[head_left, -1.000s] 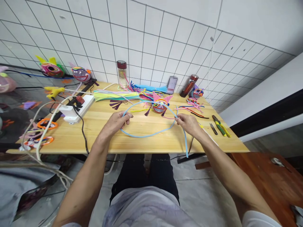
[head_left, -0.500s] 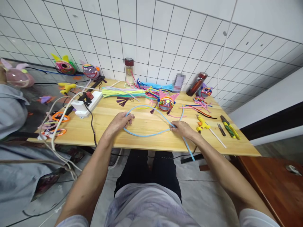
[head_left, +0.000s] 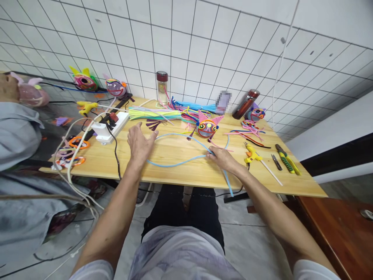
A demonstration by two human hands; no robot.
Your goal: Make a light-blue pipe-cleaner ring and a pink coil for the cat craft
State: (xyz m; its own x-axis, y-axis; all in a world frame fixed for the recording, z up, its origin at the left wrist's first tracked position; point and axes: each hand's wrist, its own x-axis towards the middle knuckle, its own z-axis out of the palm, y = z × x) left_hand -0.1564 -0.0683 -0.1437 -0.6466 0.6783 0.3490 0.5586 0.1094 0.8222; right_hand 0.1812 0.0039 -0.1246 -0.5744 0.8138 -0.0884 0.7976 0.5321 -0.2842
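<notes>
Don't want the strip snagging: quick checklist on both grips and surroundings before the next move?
1. Right grip closed on the blue strip: ok.
2. Left grip closed on the strip: not ok, fingers spread open.
3. Left grip touching the strip: cannot tell, the hand hides part of it.
4. Strip's tail within the table: not ok, it extends past the front edge in this view.
5. Yellow glue gun near the right grip apart from the strip: ok.
</notes>
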